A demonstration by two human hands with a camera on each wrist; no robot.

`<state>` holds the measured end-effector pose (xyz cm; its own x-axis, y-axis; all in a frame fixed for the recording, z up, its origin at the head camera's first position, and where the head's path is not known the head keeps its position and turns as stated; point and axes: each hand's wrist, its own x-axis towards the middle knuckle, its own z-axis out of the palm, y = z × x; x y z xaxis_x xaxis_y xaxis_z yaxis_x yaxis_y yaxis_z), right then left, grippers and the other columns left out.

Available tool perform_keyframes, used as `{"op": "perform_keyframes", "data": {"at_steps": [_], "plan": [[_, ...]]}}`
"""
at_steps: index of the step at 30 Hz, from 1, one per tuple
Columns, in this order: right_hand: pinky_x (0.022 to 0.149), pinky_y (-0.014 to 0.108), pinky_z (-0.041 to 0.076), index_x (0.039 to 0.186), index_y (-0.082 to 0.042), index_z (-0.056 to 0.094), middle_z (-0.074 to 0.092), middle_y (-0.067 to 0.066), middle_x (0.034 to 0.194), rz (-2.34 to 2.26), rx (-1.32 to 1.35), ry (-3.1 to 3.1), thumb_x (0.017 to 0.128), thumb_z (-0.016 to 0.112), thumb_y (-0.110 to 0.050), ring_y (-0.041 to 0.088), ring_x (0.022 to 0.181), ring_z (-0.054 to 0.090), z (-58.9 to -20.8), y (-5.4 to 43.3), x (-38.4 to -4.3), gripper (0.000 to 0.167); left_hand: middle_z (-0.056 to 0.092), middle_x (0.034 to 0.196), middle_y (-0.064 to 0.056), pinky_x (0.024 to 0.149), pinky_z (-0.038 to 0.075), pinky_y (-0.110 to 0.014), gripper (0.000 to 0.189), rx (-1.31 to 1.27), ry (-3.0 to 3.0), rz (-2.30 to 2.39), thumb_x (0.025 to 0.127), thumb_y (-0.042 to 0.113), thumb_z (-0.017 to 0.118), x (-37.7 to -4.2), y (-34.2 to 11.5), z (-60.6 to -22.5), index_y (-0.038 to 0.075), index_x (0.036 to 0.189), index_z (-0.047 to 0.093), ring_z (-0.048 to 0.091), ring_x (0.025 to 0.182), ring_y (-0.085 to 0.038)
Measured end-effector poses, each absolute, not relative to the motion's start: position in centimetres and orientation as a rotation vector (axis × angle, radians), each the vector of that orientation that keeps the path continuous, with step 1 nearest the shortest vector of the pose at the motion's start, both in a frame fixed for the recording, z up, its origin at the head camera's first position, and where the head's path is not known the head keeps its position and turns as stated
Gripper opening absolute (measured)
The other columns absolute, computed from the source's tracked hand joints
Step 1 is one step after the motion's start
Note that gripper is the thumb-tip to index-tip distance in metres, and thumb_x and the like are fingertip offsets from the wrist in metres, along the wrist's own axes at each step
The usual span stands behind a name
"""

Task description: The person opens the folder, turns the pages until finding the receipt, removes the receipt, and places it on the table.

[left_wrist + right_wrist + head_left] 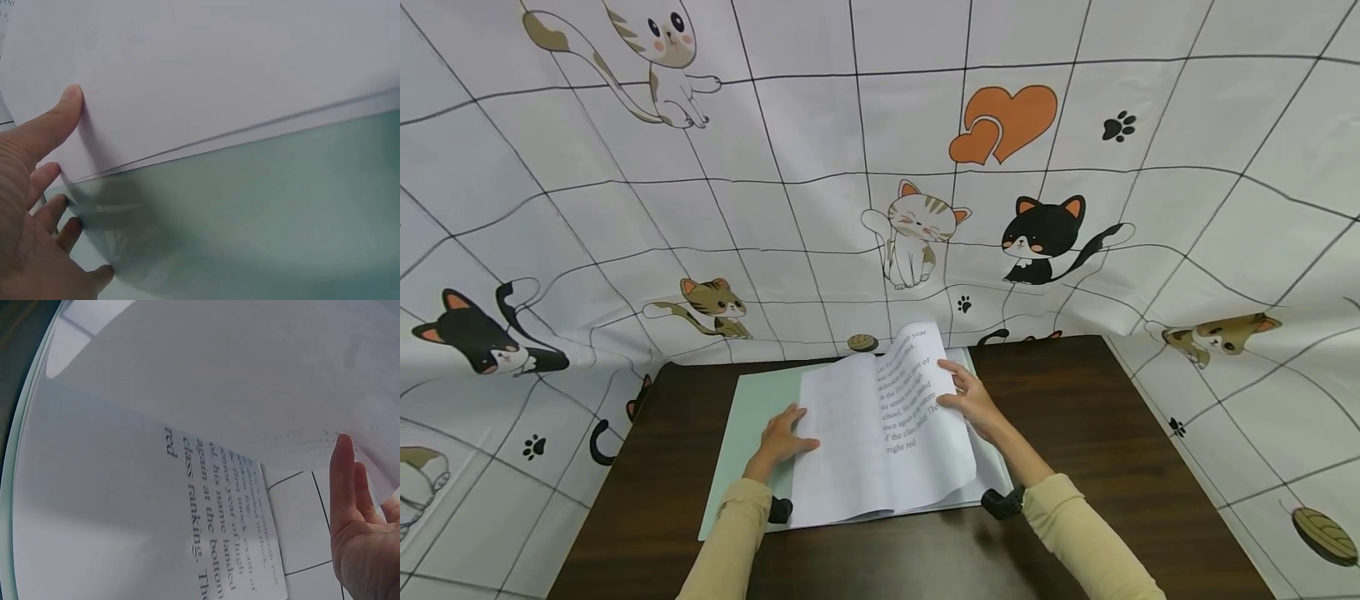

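Observation:
An open book with white pages point(842, 450) and a pale green cover point(763, 400) lies on the table in the head view. My left hand point(780, 437) rests at the book's left edge, thumb on the blank left page, the other fingers spread over the green cover point(250, 212). At the right, my right hand point(972, 400) pinches the outer edge of a raised, curved page point(917, 400) with large print. From below, the right wrist view shows this page point(237, 369) above another printed page point(125, 506), with the right hand point(369, 537) at its edge.
The book lies on a dark brown wooden table point(1075, 417). A white grid-patterned cloth point(805, 208) with cartoon cats stands behind and at both sides. Black wrist devices point(1002, 502) sit under both forearms.

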<state>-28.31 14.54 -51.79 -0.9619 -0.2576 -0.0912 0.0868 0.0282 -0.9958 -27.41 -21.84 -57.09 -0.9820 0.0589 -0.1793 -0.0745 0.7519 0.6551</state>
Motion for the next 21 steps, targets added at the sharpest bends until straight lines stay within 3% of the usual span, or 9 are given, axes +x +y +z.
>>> {"op": "perform_keyframes", "data": {"at_steps": [10,21], "plan": [[0.083,0.028,0.054,0.152,-0.009,0.03,0.042,0.026,0.148,-2.024,-0.15,2.066,0.085,0.058,0.005,0.024,0.114,0.059,-51.7,13.8,-27.9,0.075,0.025,0.156,-0.03,0.113,0.022,-0.069,0.071,0.025,2.777,0.981,0.083,0.016,0.075,-28.2,-20.0,-56.0,-0.001,0.144,0.042,0.022,0.143,-0.052],[0.082,0.03,0.055,0.151,-0.009,0.03,0.043,0.026,0.147,-2.062,-0.207,2.012,0.083,0.058,0.006,0.026,0.115,0.059,-51.3,11.7,-27.7,0.075,0.039,0.147,-0.03,0.102,0.036,-0.065,0.066,-0.008,2.822,0.976,0.088,0.023,0.07,-29.2,-20.0,-54.2,0.003,0.144,0.043,0.035,0.129,-0.052]]}}
